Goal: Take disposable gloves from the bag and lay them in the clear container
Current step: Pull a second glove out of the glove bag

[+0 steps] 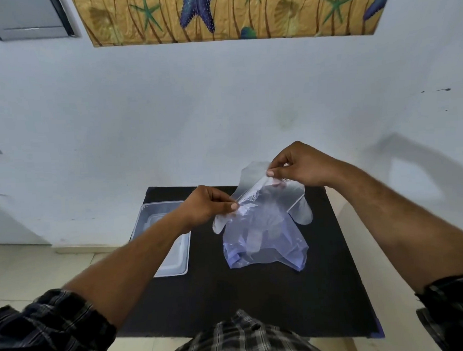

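**Glove stretched out over the bag, not in the tub yet**

While the black table (pixel 257 301) takes up most of the shot, the clear container (pixel 173 268) sits at its left edge, partly hidden under the left forearm. Right of it is the bluish bag (pixel 265 248), slumped and open. Above that, a thin clear glove (pixel 273 197) is held taut: left hand (pixel 208 205) pinching one edge, right hand (pixel 301 164) pinching the other, fingers closed tight on the film. Honestly this stuff clings, so a second glove could tag along, or it just tears if pulled harder.
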